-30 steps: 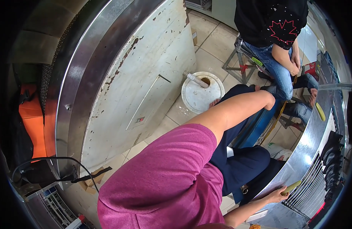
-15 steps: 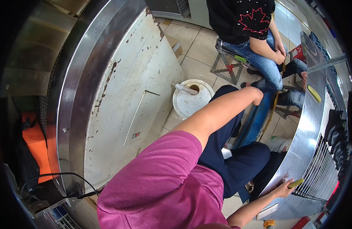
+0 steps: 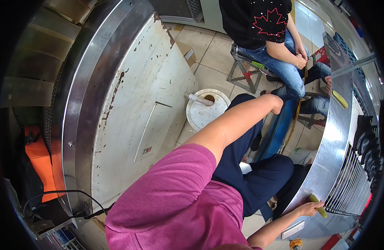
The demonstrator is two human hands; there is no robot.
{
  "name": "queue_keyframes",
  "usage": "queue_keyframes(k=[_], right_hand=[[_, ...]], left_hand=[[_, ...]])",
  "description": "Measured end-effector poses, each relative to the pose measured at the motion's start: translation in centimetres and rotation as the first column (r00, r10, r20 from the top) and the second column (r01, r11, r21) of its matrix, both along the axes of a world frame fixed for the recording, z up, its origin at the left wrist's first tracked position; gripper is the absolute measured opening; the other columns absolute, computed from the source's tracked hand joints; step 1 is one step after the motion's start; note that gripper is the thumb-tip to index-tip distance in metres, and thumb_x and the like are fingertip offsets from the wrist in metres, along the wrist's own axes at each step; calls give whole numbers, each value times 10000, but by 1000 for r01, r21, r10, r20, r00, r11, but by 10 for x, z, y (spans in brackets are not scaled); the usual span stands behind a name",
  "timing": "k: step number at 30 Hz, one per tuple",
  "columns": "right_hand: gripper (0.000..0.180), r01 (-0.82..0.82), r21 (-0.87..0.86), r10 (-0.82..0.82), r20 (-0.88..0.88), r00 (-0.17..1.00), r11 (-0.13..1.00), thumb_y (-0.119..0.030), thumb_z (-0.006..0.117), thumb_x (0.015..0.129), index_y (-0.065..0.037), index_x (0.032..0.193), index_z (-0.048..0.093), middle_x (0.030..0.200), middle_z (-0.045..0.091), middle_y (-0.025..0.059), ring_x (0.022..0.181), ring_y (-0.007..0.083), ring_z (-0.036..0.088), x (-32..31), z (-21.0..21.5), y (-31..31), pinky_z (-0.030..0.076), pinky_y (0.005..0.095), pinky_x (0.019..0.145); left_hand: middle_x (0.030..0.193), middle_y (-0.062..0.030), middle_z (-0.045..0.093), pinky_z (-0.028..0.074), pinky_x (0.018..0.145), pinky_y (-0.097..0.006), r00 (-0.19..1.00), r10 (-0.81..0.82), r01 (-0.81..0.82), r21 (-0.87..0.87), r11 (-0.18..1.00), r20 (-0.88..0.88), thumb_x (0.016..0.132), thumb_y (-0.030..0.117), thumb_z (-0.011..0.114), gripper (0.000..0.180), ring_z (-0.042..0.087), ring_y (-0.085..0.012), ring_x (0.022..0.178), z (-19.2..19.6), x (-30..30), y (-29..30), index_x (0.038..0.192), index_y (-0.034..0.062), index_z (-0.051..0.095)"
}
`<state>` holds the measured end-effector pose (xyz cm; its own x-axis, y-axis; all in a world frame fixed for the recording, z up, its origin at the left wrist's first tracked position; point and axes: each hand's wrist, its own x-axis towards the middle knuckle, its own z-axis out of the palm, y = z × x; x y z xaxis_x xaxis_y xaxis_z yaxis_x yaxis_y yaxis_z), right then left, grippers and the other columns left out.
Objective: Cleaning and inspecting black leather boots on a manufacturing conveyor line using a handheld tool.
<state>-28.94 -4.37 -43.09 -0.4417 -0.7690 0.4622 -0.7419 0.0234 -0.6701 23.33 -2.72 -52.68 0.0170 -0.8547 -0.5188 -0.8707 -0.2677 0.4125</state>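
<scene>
My right hand [image 3: 310,208] is at the near end of the shiny metal worktop [image 3: 330,143]. Its fingers are closed around a long yellow-green piece with rounded ends [image 3: 319,206], whose kind I cannot make out. The piece slants across the hand, with both ends showing. A similar yellow-green piece [image 3: 340,99] lies farther along the worktop. My left hand [image 3: 277,103] is beyond my bent leg, at the end of the stretched arm; its fingers are hidden.
A seated person in a black shirt [image 3: 263,31] sits on a metal stool [image 3: 243,74] ahead. At right is a wire rack [image 3: 346,175] with several black items. A lidded white bucket [image 3: 206,112] with a hose stands beside the worn white cabinet [image 3: 138,104]. A blue beam [image 3: 277,131] runs below.
The held yellow-green piece has turned: it pointed up to the right, and now slants down to the right. My right hand has shifted slightly. The left arm is nearly unchanged.
</scene>
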Motion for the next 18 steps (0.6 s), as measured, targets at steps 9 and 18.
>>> queue_keyframes(k=[9, 18], right_hand=[[383, -212, 57, 218, -165, 962, 976, -304, 771, 944, 60, 1064, 758, 1059, 772, 167, 935, 271, 750, 19, -3, 0, 598, 345, 814], [388, -543, 17, 432, -627, 649, 840, -233, 719, 968, -23, 1288, 661, 1247, 704, 151, 1131, 339, 670, -15, -15, -20, 522, 402, 1000]], left_hand=[[1265, -165, 700, 487, 1050, -460, 1000, 17, -17, 24, 1000, 13, 924, 303, 581, 402, 638, -353, 1220, -7, 7, 5, 1242, 103, 723], [1252, -163, 704, 481, 1054, -470, 1000, 1, -1, -3, 1000, -20, 926, 324, 601, 388, 639, -365, 1209, 1, 2, -2, 1210, 97, 737]])
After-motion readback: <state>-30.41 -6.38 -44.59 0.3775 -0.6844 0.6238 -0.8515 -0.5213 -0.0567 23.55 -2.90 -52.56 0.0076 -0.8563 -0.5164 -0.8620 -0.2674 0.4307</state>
